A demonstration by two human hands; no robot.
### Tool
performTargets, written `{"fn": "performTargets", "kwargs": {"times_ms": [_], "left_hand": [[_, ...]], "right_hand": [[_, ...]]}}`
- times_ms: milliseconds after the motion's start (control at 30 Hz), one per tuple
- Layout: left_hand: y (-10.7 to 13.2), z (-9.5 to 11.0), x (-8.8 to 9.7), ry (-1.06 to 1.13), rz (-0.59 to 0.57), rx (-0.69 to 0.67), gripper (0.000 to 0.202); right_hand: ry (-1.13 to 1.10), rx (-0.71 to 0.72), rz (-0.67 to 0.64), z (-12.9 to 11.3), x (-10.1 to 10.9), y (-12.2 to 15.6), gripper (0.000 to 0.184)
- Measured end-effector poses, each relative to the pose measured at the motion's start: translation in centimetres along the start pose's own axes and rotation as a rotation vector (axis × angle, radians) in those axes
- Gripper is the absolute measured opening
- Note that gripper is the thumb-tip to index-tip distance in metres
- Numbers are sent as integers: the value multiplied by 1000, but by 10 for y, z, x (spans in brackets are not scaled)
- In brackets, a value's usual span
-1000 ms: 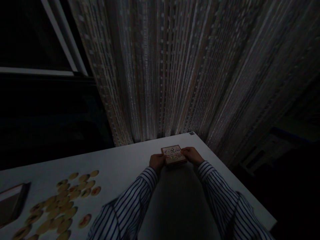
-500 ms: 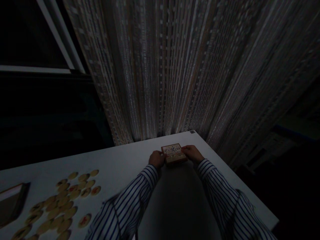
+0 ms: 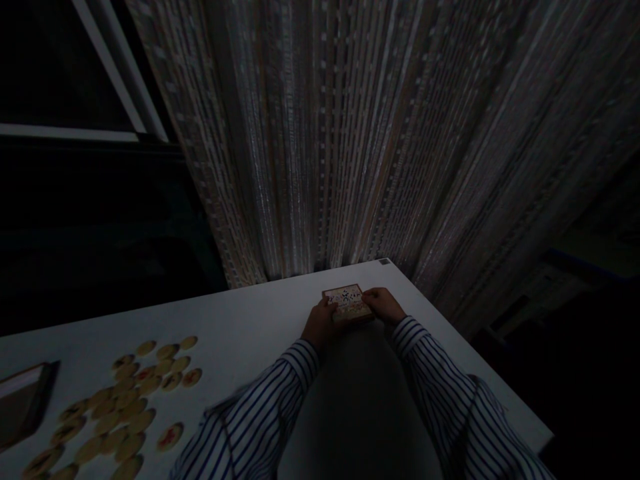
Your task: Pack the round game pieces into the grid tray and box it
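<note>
Dark brush-style characters cross the pale top of the flat box, too small and dim to read with certainty. Red characters mark at least 3 round discs, and dark ones mark others, none legible. The dark square label at the table corner is unreadable.

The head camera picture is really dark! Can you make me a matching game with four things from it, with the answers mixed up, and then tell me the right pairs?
Things:
1. Printed box
2. Round pieces
3. Curtain
4. Sleeves

Places and looks:
A. Hanging beyond the far edge of the table
B. Blue and white stripes
C. Between the left hand and the right hand
D. Scattered on the left side of the picture

Right pairs: 1-C, 2-D, 3-A, 4-B.
</note>
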State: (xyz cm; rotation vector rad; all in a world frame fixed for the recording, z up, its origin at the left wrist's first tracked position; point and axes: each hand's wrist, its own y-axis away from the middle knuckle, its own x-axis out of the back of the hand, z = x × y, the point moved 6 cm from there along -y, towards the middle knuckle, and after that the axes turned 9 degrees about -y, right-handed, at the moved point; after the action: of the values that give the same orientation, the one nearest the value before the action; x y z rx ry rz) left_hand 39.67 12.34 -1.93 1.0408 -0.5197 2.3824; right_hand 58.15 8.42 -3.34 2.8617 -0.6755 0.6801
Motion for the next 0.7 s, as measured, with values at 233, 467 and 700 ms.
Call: {"fn": "performTargets", "kwargs": {"times_ms": [233, 467, 700], "left_hand": [[2, 5, -3, -194, -33, -39, 53], [5, 4, 0, -330, 40, -186, 62], [-3, -11, -4, -216, 42, -344, 69]], "right_hand": [[332, 72, -9, -20, 1, 11, 28], [477, 276, -46, -34, -7, 36, 45], [695, 450, -108, -19, -22, 47, 55]]}}
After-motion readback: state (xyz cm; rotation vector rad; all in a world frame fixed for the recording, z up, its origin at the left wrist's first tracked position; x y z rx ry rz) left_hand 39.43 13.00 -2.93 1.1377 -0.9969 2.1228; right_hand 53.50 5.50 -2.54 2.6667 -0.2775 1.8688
